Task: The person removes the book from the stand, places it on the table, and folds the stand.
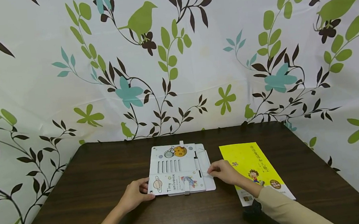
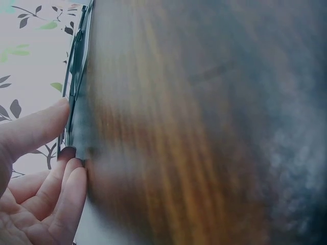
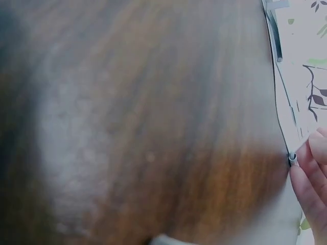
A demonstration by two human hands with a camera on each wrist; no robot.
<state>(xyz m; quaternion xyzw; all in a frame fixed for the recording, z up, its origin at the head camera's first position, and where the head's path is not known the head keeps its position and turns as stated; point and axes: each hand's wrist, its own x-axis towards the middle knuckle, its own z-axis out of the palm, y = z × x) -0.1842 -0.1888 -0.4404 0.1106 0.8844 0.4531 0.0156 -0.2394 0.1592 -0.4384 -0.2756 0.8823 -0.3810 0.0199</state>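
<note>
A white book stand [image 1: 176, 169], printed with a planet, a rocket and the words "Tiny universe", lies flat on the dark table. My left hand [image 1: 134, 194] holds its near left corner, thumb on one side and fingers on the other; the left wrist view shows this left hand [image 2: 46, 168] at the thin edge. On the opposite side, my right hand [image 1: 224, 172] pinches a thin part at the stand's right edge. The right wrist view shows the right fingertips [image 3: 301, 171] at a small rounded piece there. What lies under the stand is hidden.
A yellow book [image 1: 251, 166] with a cartoon figure lies right of the stand, partly under my right forearm. Brown wood-grain table [image 1: 107, 164] surrounds both. A patterned cloth [image 1: 201, 64] hangs behind the table's far edge.
</note>
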